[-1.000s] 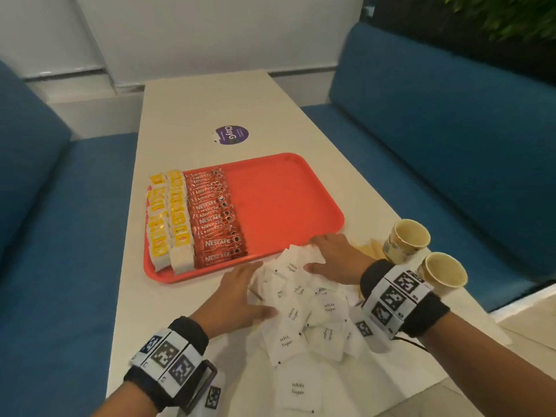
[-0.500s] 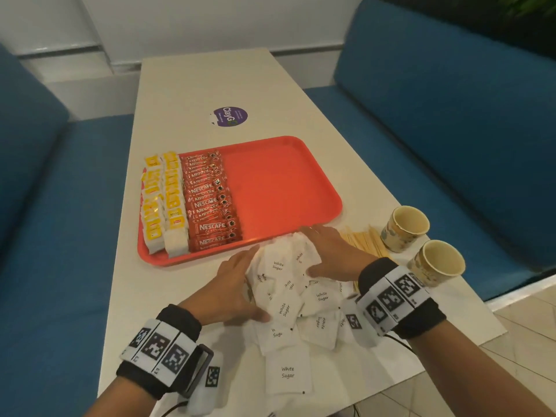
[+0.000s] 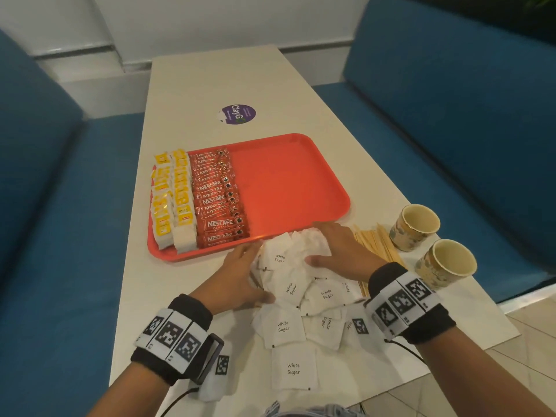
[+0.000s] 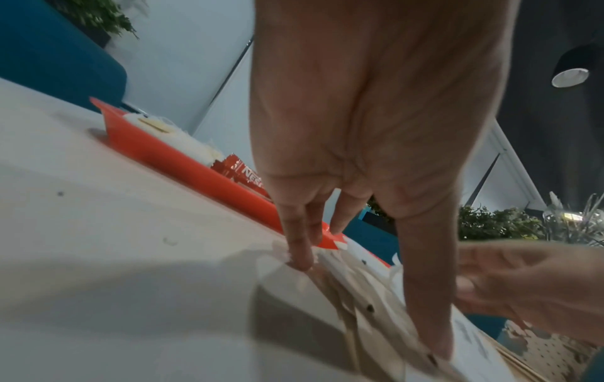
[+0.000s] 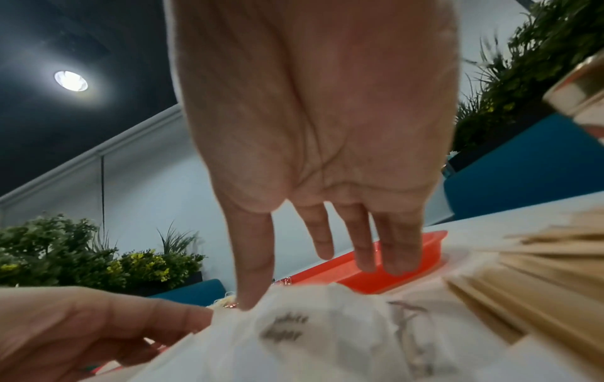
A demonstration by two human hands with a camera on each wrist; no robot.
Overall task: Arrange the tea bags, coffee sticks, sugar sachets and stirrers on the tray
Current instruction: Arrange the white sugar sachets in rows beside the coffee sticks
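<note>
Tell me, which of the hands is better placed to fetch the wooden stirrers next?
Probably the right hand: the stirrers lie right beside it, while the left hand sits across the sugar sachets.

We see both hands, left hand (image 3: 233, 278) and right hand (image 3: 340, 248), pressing the sugar sachets (image 3: 301, 293) at lower centre. The tray (image 3: 288, 182) lies mid-frame.

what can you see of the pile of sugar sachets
The sugar sachets are flat white paper squares printed "White Sugar", heaped loosely on the table just in front of the red tray, none on it yet. The left hand and right hand press in from either side, fingers straight.
</note>
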